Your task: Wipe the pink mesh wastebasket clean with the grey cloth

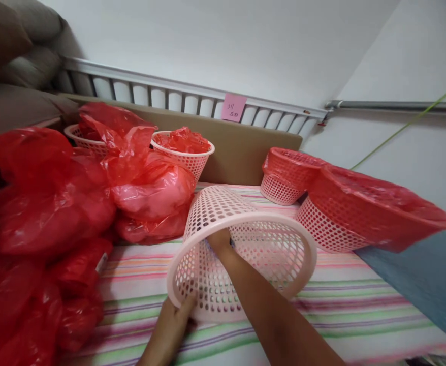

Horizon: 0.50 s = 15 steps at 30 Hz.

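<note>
A pale pink perforated plastic basket (223, 213) lies on its side on the striped sheet (360, 305), its mouth facing me. My left hand (173, 317) grips the lower rim of the basket, thumb over the edge. My right hand (219, 239) reaches inside the basket, near its bottom; its fingers are hidden behind the mesh wall. Nothing else shows inside the basket.
Red plastic bags (43, 203) are piled at the left. Two pink baskets lined with red bags (185, 147) stand behind them. Two more lined baskets (345, 203) lie at the right. A brown headboard (242, 147), white rail and blue cloth (428, 274) border the bed.
</note>
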Motion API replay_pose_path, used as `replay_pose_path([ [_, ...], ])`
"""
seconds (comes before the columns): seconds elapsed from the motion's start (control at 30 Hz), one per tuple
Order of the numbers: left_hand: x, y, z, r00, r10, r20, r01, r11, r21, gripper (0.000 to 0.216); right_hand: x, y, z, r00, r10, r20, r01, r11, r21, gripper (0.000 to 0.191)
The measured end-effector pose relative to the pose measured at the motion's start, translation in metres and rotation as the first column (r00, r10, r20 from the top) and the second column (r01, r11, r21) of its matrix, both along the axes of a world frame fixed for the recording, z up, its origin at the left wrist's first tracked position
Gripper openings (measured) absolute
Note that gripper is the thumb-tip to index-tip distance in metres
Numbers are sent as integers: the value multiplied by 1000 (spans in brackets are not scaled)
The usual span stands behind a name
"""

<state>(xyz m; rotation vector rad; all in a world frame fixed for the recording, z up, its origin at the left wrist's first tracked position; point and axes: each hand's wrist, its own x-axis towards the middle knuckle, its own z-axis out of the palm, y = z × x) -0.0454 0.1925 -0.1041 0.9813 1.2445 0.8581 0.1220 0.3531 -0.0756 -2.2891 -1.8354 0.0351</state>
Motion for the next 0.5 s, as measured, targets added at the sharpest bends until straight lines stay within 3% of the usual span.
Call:
replay_pose_path([
  [0.13,-8,4,-1,995,88,-36,-88,996,-12,51,-4,-29,8,1000,15,4,-15,1000,-19,35],
  [0.23,-6,2,-5,994,102,-34,-103,994,-22,50,-14,-80,8,997,73,12,-73,997,-30,31],
  [0.33,-5,4,-10,997,80,-22,-79,996,37,53,-21,-149,2,982,188,18,-187,981,-53,38],
  [0.4,-6,6,-11,995,100,27,-103,984,144,52,-18,-189,-1,966,257,-38,-260,960,-109,43],
  [0.5,-7,7,-11,990,120,80,-135,964,228,47,-10,-215,0,946,271,-175,-298,942,-153,48],
])
